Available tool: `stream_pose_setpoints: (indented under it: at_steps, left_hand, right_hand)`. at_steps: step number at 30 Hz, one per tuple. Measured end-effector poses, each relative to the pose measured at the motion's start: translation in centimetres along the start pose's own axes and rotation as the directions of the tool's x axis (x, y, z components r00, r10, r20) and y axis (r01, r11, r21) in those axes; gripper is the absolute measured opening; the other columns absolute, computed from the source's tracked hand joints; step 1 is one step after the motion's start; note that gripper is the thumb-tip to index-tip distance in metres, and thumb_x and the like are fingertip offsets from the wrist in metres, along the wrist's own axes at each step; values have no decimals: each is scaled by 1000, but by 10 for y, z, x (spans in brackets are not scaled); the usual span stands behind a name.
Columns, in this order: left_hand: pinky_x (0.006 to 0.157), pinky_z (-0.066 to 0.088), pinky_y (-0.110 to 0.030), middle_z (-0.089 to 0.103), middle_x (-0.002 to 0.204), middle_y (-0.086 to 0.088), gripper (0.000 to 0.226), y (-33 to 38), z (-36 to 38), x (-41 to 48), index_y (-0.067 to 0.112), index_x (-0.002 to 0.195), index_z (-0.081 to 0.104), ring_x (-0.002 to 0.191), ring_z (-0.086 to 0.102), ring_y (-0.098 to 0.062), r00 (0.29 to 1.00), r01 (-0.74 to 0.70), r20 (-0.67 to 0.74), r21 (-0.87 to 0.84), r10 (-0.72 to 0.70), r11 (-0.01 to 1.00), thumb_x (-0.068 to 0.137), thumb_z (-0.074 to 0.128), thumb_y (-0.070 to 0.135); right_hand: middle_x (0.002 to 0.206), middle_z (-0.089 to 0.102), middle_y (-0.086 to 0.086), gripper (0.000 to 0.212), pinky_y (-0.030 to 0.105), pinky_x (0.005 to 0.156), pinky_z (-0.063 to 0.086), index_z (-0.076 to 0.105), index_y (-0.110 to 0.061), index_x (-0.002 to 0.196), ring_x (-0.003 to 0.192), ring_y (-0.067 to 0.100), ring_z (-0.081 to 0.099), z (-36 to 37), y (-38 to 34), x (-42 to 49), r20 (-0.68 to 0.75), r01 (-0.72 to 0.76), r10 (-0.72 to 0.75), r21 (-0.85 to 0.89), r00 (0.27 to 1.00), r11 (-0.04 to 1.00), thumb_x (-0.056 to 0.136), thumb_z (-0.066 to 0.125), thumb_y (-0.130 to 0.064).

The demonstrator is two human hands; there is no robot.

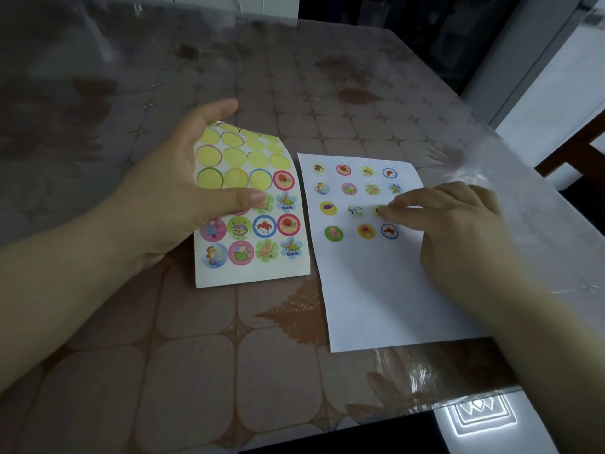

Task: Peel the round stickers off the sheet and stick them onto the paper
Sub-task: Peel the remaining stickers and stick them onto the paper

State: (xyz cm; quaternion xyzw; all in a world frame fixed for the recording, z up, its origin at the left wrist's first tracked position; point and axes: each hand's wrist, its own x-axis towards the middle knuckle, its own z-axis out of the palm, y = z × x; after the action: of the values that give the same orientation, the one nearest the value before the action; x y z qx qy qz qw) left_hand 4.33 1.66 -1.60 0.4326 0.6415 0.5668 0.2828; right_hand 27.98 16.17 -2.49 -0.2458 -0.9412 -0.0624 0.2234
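The sticker sheet lies left of centre, its top half bare yellow circles and its lower rows still carrying colourful round stickers. Its top edge curls up against the fingers of my left hand, whose thumb lies across the sheet's middle. The white paper lies to the right with several round stickers stuck on it in rows. My right hand reaches over the paper. Its index fingertip and thumb pinch a small yellow sticker down on the third row, mostly hidden under the fingertips.
Both sheets rest on a table covered by a brown patterned cloth under clear plastic. The table's right edge runs diagonally close to the paper, with a dark wooden chair beyond it. The near edge is at the lower right.
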Motion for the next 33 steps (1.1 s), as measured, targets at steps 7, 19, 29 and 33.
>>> stream_pose_setpoints:
  at_steps: [7, 19, 29, 33]
  left_hand:
    - [68, 58, -25, 66, 101, 10, 89, 2, 1, -1, 45, 124, 42, 84, 71, -10, 1000, -1, -5, -71, 1, 997, 49, 81, 15]
    - [83, 54, -21, 68, 112, 16, 47, 14, 6, -7, 37, 105, 66, 105, 63, -4, 995, -80, 55, -38, 83, 996, 61, 71, 21]
    - [83, 54, -21, 67, 106, 25, 38, 15, 5, -8, 36, 98, 67, 99, 64, 2, 995, -91, 50, 32, 89, 995, 63, 71, 23]
    - [76, 55, -19, 70, 104, 17, 38, 15, 6, -7, 33, 97, 68, 97, 66, -3, 996, -78, 51, -24, 79, 997, 61, 72, 20]
  right_hand:
    - [99, 70, 3, 54, 39, 89, 32, 74, -22, 91, 92, 35, 60, -7, -2, 4, 48, -116, 113, 71, 992, 991, 70, 27, -4]
    - [89, 71, -6, 23, 27, 68, 51, 48, -32, 95, 75, 5, 65, -17, -59, 72, 391, -388, 112, 754, 913, 530, 80, 67, -29]
    - [77, 71, 9, 16, 18, 58, 52, 71, -26, 80, 73, 17, 69, 7, -66, 63, 176, -215, 149, 927, 973, 308, 72, 74, -12]
    - [79, 71, 1, 19, 41, 62, 55, 71, -34, 83, 76, 26, 65, 8, -65, 61, 90, -166, 201, 900, 975, 402, 71, 76, -20]
